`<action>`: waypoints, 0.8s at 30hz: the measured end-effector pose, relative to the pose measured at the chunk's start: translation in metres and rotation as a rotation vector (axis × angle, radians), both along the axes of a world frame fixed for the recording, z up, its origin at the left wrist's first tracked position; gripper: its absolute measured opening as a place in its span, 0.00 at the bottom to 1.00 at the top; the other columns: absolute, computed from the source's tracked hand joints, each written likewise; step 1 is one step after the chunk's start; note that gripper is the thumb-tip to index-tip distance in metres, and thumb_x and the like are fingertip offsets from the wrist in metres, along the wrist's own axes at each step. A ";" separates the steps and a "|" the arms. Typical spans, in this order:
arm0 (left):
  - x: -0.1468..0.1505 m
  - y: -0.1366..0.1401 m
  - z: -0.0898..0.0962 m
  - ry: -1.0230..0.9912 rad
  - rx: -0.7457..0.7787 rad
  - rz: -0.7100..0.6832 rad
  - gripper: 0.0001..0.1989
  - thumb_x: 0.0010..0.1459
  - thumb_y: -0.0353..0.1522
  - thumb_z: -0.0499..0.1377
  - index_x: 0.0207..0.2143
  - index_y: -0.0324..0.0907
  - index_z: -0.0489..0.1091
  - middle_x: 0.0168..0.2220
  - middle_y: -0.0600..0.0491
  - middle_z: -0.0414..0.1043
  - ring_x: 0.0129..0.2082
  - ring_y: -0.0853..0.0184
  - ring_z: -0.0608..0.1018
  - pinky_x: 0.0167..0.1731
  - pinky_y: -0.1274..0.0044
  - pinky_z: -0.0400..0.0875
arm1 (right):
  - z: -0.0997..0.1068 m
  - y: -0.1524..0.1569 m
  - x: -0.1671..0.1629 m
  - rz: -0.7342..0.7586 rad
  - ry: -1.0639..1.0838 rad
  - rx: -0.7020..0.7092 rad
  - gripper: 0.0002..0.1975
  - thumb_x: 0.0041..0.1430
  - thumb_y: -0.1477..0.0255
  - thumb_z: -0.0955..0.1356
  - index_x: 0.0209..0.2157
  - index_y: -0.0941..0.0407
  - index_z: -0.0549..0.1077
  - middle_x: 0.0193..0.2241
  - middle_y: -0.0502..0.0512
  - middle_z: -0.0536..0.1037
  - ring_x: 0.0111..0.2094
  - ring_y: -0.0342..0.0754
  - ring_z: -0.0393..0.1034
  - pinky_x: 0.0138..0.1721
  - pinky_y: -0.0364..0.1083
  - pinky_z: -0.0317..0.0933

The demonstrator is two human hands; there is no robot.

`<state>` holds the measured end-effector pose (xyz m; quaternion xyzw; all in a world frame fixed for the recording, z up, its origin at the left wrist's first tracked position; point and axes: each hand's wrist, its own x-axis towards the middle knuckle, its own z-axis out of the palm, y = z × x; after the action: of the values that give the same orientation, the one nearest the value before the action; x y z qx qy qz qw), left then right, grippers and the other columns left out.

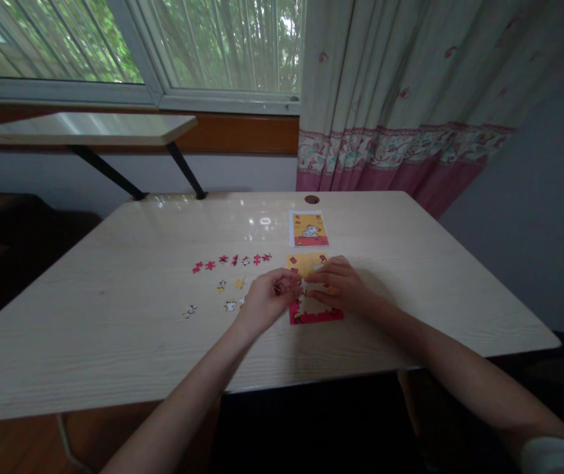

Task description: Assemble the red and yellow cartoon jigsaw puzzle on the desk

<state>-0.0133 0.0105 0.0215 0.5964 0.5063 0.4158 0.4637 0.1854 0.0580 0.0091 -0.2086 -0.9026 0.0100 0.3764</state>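
A partly assembled jigsaw puzzle [317, 317] in yellow and red lies flat on the table, with a bare gap in its middle. Over its left edge, my left hand [269, 293] has its fingers curled together in a pinch; whatever is between them is too small to make out. My right hand [343, 286] reaches across the puzzle from the right, fingers stretched out and covering part of it. To the left are loose pieces: a row of mostly red puzzle pieces [235, 260], a yellow piece [239, 283] and white ones [230, 306], some partly hidden by my left hand.
Behind the puzzle lies a picture card [310, 229] with a white animal on yellow and red. The pale wooden table [128, 342] has a round cable hole [312, 199] at the back. A raised shelf [114, 128] stands back left, near the window and curtain [385, 151].
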 end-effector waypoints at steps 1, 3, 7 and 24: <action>0.001 0.000 -0.001 -0.009 -0.002 0.000 0.12 0.48 0.34 0.62 0.35 0.38 0.71 0.23 0.55 0.69 0.23 0.71 0.71 0.26 0.78 0.63 | 0.000 0.000 0.000 0.000 -0.001 0.002 0.09 0.58 0.64 0.67 0.37 0.53 0.75 0.29 0.51 0.78 0.31 0.45 0.70 0.40 0.46 0.60; 0.002 0.000 -0.003 -0.041 -0.010 -0.005 0.11 0.47 0.34 0.62 0.34 0.38 0.70 0.22 0.56 0.68 0.22 0.72 0.70 0.24 0.79 0.63 | 0.000 -0.001 0.000 0.003 0.002 0.008 0.09 0.58 0.64 0.67 0.37 0.53 0.75 0.29 0.51 0.78 0.31 0.44 0.70 0.40 0.46 0.60; 0.008 0.001 -0.006 -0.135 -0.014 -0.024 0.11 0.46 0.34 0.62 0.32 0.39 0.69 0.21 0.58 0.67 0.21 0.73 0.69 0.23 0.80 0.62 | 0.002 -0.002 0.001 0.024 0.018 0.029 0.09 0.58 0.65 0.67 0.37 0.54 0.75 0.28 0.52 0.78 0.31 0.44 0.70 0.39 0.46 0.60; -0.133 -0.041 0.021 0.558 -0.104 0.343 0.17 0.44 0.44 0.58 0.31 0.41 0.72 0.30 0.51 0.77 0.28 0.64 0.76 0.30 0.74 0.69 | -0.004 0.030 0.029 -0.167 0.002 -0.165 0.10 0.60 0.65 0.65 0.32 0.55 0.75 0.29 0.53 0.78 0.33 0.46 0.70 0.39 0.47 0.57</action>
<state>-0.1460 -0.0302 0.0424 0.5689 0.7273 0.2820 0.2604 0.2148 0.0875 0.0048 -0.3133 -0.8777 0.0530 0.3587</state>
